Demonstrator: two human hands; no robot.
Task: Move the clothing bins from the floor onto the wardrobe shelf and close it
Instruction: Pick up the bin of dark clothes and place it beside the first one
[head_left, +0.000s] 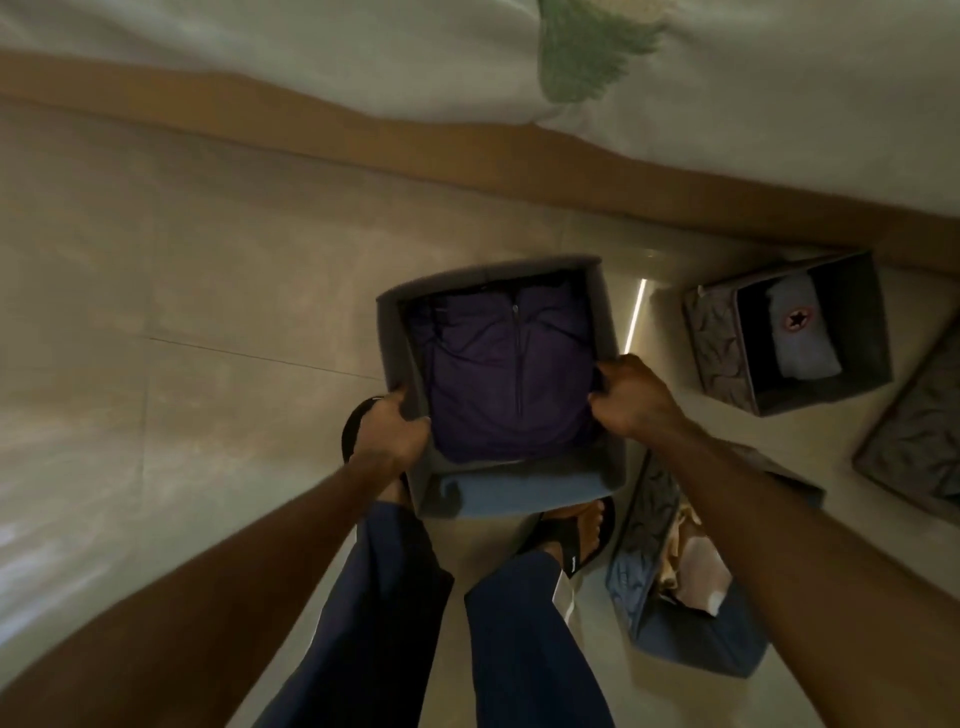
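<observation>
**Status: one bin in hand, three on the floor**

Nearest the camera, the left hand (389, 431) grips the left wall of the grey bin (395, 338), with its fingers curled over the rim. The right hand (631, 400) grips the right wall in the same manner. The bin hangs in front of the legs and covers part of one sandalled foot, so it is judged clear of the floor (208, 312). A folded purple jacket (498, 374) lies inside.

Three more bins rest on the floor to the right:
- a patterned bin (641, 551) just beside the right foot (576, 535)
- a bin with a white garment (719, 353), farther out
- a third bin (919, 436), cut by the frame edge

The bed (311, 52) lies beyond.

The wardrobe is out of view — no bin can be confirmed as shelved. Placing all four bins and closing the wardrobe are judged outstanding.
</observation>
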